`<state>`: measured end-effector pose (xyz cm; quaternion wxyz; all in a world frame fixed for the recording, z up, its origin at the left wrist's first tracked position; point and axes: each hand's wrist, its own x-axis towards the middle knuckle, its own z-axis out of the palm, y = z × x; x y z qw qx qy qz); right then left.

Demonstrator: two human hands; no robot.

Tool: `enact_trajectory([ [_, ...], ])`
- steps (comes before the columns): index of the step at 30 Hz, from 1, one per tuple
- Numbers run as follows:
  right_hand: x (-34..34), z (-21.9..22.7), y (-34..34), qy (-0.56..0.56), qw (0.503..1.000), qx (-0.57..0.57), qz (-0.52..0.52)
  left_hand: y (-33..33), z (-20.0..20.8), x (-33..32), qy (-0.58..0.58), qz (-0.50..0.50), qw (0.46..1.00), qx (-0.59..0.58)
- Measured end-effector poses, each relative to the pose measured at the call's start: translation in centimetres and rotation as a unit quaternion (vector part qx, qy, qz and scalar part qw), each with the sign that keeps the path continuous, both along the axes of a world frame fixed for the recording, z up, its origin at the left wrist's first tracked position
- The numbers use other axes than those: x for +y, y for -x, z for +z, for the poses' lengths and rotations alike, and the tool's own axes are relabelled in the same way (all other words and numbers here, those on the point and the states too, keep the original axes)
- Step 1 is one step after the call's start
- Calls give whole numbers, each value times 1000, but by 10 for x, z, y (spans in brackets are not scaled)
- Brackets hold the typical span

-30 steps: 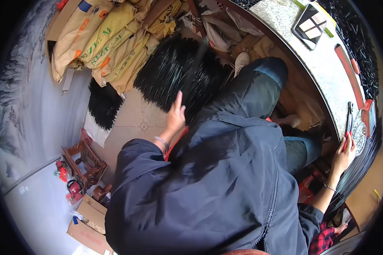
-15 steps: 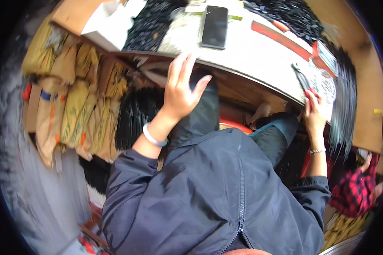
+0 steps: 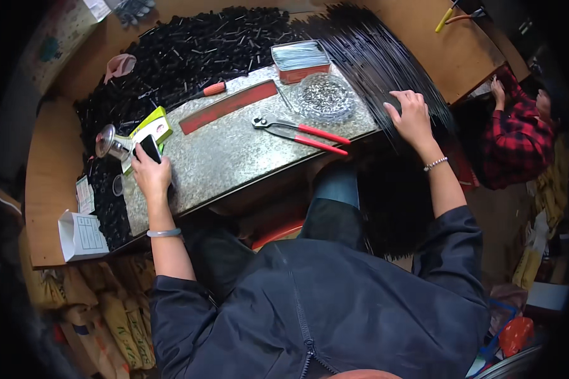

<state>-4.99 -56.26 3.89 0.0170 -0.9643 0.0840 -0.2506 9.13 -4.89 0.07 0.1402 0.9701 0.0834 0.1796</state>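
Note:
My left hand [image 3: 152, 175] is closed around a dark phone [image 3: 148, 149] at the left end of the speckled stone slab [image 3: 224, 155]. The phone leans against a yellow-green and white box [image 3: 152, 129], beside a round metal object on a stand [image 3: 109, 141]. My right hand [image 3: 412, 119] is open, its fingers over a bundle of long thin black rods [image 3: 389, 60]. Between my hands, cutting pliers with red handles [image 3: 303, 136] lie on the slab, jaws to the left. Nearby stand a clear round dish of small metal pieces [image 3: 325, 98] and a red tin of thin metal rods [image 3: 299, 60].
A red flat bar [image 3: 227, 107] and an orange-handled screwdriver [image 3: 214, 89] lie on the slab. Short black tubes [image 3: 202, 38] heap up behind it. A white carton [image 3: 82, 237] stands at the left edge. A person in a red checked shirt [image 3: 521, 142] is at the right.
The view has turned. The phone, lying on the slab before, is now in my left hand. My right hand has left the red-handled pliers and moved to the black rods.

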Motion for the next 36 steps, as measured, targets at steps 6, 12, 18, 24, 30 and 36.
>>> enact_trajectory([
  [6, -10, -8, -39, -41, 995, 96, 8, 3, 6, -18, 31, 29, 998, -49],
  [12, 15, -17, -77, -31, 986, 166, -9, 15, 12, -22, 47, 69, 995, -57],
  [18, -22, -29, -97, -72, 975, 203, -47, 39, 21, -15, 100, -114, 967, -203],
  [24, -58, -56, -125, -124, 981, 151, -10, 116, 6, 32, -22, -172, 966, -191],
  [30, -87, -35, -116, -60, 987, 125, -75, 94, 1, 27, -108, -150, 975, -120],
  [36, -137, -9, -88, -62, 983, 129, -112, 86, 16, 40, 20, -135, 955, -263],
])
